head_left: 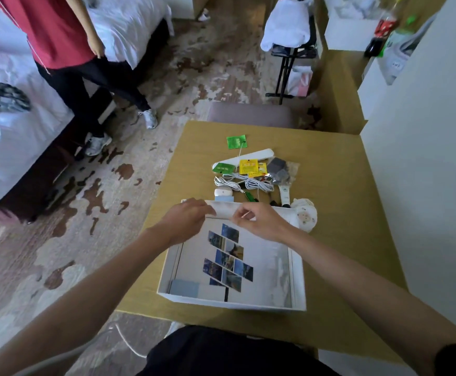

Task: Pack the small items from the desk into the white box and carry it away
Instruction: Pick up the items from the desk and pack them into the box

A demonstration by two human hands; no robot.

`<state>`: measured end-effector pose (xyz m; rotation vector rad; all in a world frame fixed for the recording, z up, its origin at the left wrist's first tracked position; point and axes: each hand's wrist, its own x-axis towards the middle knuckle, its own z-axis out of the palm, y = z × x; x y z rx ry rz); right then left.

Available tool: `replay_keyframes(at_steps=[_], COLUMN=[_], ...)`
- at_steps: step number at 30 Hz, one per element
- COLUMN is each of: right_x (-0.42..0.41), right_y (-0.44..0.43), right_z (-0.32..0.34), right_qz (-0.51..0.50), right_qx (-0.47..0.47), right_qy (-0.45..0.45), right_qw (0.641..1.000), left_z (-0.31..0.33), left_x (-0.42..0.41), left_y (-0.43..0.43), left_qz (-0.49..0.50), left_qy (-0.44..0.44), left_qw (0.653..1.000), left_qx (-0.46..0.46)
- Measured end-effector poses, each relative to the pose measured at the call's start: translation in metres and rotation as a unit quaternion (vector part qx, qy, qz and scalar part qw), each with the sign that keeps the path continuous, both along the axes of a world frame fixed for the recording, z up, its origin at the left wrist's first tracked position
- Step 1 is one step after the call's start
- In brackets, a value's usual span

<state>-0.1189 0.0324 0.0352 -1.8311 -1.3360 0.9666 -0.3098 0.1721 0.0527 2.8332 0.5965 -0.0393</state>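
The person's left hand (186, 222) and right hand (260, 222) are both at the far flap (225, 210) of the white box (298, 280), fingers curled over its edge and pinching it between them. The box stands open on the desk (343, 213), close to the person, and inside I see only a printed sheet (229, 256) with small pictures. The small items lie just behind the box: white cables (244, 183), yellow sachets (250, 166), a dark packet (279, 169), and a green sachet (236, 141) a little apart. I judge the step is opening the box, packing not yet begun. Next the flap must be folded back, then one hand reaches over it for the nearest items
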Motion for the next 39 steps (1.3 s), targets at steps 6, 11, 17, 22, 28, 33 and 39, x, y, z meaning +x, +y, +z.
replay_keyframes(at_steps=[6, 11, 17, 22, 28, 33, 39], right_x=[0.026, 0.038, 0.043, 0.040, 0.039, 0.053, 0.071], right_y=[0.042, 0.085, 0.121, 0.143, 0.156, 0.139, 0.096], right_z=[0.003, -0.017, -0.039, -0.055, -0.070, -0.062, -0.043], right_qz=[-0.064, -0.056, 0.094, 0.180, 0.201, 0.105, -0.139], right_qx=[0.037, -0.030, -0.166, -0.156, -0.163, -0.169, -0.124], right_qy=[-0.062, -0.099, -0.279, -0.377, -0.418, -0.287, -0.064], right_qw=[0.995, 0.993, 0.941, 0.895, 0.871, 0.937, 0.980], left_z=[0.002, -0.008, -0.034, -0.052, -0.074, -0.093, -0.108], left_x=[0.025, 0.033, 0.043, 0.052, 0.073, 0.094, 0.118], left_y=[0.026, 0.066, 0.110, 0.133, 0.139, 0.135, 0.124], left_qz=[0.125, 0.241, 0.252, 0.200, 0.149, 0.075, -0.010], left_qy=[-0.085, -0.102, -0.046, -0.006, 0.024, 0.076, 0.130], left_qw=[0.985, 0.935, 0.914, 0.926, 0.944, 0.970, 0.989], left_qx=[-0.085, -0.241, -0.314, -0.319, -0.292, -0.217, -0.066])
